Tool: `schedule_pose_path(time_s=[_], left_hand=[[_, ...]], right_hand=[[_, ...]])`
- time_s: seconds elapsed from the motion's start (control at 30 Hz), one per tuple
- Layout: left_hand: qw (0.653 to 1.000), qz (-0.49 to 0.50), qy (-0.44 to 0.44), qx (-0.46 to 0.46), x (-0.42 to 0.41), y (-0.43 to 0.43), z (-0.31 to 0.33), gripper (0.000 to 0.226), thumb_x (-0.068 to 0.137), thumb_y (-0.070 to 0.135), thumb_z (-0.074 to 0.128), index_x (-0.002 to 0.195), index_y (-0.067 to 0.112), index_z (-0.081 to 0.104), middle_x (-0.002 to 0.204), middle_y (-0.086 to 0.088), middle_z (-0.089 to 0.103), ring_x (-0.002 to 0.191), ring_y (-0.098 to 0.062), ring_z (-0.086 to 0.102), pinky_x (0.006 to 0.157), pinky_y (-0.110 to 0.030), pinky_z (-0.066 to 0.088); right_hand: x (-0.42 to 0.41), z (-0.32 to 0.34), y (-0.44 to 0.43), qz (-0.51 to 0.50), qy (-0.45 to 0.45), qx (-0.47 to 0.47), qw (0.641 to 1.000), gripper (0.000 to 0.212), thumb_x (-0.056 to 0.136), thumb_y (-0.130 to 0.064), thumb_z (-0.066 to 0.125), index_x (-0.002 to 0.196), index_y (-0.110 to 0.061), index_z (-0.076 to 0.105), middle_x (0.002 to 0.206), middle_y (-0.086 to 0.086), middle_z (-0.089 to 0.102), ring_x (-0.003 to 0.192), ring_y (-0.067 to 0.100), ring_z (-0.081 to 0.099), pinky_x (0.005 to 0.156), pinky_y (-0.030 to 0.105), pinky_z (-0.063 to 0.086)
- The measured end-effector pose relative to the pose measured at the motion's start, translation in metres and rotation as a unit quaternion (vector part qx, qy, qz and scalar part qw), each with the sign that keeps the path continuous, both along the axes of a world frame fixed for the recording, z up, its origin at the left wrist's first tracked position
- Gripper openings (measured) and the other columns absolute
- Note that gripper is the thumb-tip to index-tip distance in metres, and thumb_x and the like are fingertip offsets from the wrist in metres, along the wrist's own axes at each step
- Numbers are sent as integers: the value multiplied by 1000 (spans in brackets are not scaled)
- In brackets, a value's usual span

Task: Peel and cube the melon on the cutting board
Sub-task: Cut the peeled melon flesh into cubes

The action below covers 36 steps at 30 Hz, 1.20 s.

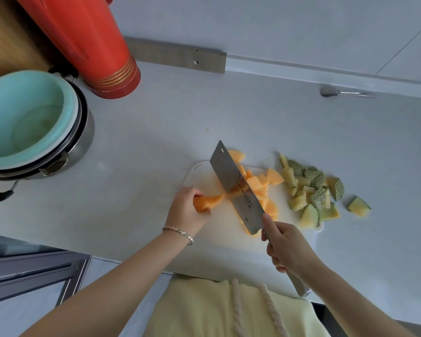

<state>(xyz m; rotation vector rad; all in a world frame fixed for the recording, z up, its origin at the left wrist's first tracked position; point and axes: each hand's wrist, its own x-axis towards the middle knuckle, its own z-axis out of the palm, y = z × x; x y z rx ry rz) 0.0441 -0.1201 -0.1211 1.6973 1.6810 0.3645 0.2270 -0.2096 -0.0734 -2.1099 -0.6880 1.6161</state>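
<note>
Grey countertop (pale wall behind) bears cutting board, red flask.

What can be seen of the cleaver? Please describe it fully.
The cleaver has a broad rectangular blade of grey steel, with a small hole near its far corner and a printed mark on its side. Its handle looks metal. The right hand grips the handle, one finger reaching onto the blade. The edge points down and meets the melon strip on the board, beside the cubes.

Melon cubes lie on the cutting board, rind pieces to their right, pot far left
</note>
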Motion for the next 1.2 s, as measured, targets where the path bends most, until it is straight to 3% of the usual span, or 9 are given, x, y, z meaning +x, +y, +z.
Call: schedule_pose_path(time_s=[0.2,0.47,0.73,0.93,1.07,1.2], left_hand=[[1000,-2,9,1,0,1,1,29,65,4,72,93,3,63,97,-10,61,90,-25,58,67,-13,30],[999,-30,14,25,2,3,5,24,69,4,71,92,2,66,97,-11,63,88,-26,60,66,-14,32],[999,-19,23,19,-4,3,-4,24,68,4,70,92,4,66,97,-9,64,90,-25,60,70,-15,34],[1000,-12,16,19,1,5,-5,24,69,1,69,92,4,66,98,-10,65,92,-25,60,68,-12,30],[999,-29,13,16,2,5,-4,23,68,-1,69,91,3,66,97,-12,64,90,-27,60,69,-19,35],[999,-24,5,28,1,4,-3,19,70,4,70,88,3,66,93,-12,64,87,-27,60,69,-19,37]], right_hand=[[-9,1,4,52,-38,5,998,48,92,-53,41,67,-12,45,44,-4,38,37,14,33,38,17,28],[-32,-18,7,92,-108,42,989,50,92,-54,36,63,-14,34,56,0,37,53,17,33,52,29,30],[-27,-14,13,-35,11,41,998,47,93,-51,41,70,-11,44,54,3,35,41,14,28,40,19,23],[-24,-12,4,13,-30,40,999,46,93,-51,41,73,-10,43,56,4,37,43,15,31,40,19,26],[-31,-23,4,58,-73,44,995,48,91,-54,37,70,-11,41,61,6,38,54,19,32,54,30,30],[-40,-31,13,49,-75,53,995,49,90,-57,37,70,-12,40,61,5,37,55,20,32,55,33,31]])
